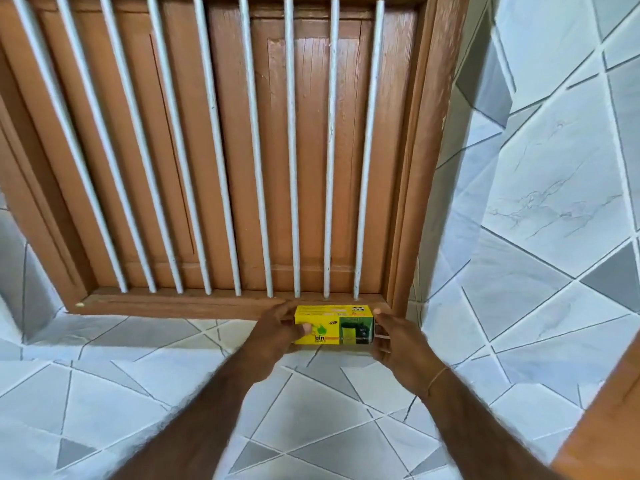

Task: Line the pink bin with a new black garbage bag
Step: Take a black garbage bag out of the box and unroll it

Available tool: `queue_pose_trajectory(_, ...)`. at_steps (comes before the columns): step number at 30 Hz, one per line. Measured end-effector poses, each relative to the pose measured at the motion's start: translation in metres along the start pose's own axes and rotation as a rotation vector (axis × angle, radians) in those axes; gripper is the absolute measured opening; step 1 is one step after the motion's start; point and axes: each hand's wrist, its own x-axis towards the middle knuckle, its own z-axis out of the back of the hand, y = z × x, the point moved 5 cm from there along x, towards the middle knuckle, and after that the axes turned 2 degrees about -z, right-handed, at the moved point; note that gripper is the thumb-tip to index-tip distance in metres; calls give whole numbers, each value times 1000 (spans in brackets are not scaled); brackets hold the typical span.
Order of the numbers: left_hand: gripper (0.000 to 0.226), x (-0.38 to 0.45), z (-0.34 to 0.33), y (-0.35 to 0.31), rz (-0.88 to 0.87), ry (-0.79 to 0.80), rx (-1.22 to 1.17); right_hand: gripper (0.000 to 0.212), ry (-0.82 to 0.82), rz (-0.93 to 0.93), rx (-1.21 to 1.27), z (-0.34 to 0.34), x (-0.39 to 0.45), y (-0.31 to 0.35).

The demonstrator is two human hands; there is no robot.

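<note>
Bright, even daylight fills the view — no hard shadows, only a soft grey one in the left corner of the tiled wall (554, 188). Wide-angle bend is strong: the white bars (256, 143) fan outward and the wooden shutter frame (415, 161) leans. Pale sheen sits on the brown panels. Both forearms smear with motion blur low down — the yellow box (334, 325) print stays fairly sharp.

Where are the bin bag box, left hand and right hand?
bin bag box (334, 325): head view, yellow front face.
left hand (273, 332): head view, back of hand, at the box's left end.
right hand (393, 339): head view, back of hand, at the box's right end.
</note>
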Motion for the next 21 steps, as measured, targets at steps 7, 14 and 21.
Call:
queue_pose_trajectory(7, 32, -47, -7, -21, -28, -129, 4, 21, 173, -148, 120, -7, -21, 4)
queue_pose_trajectory(14, 42, -73, 9, -36, -58, -159, 21, 10, 257, -164, 149, -24, -51, 10)
queue_pose_trajectory(21, 47, -92, 38, -56, -176, -124, 64, 15, 259, -100, 226, -47, -79, 10)
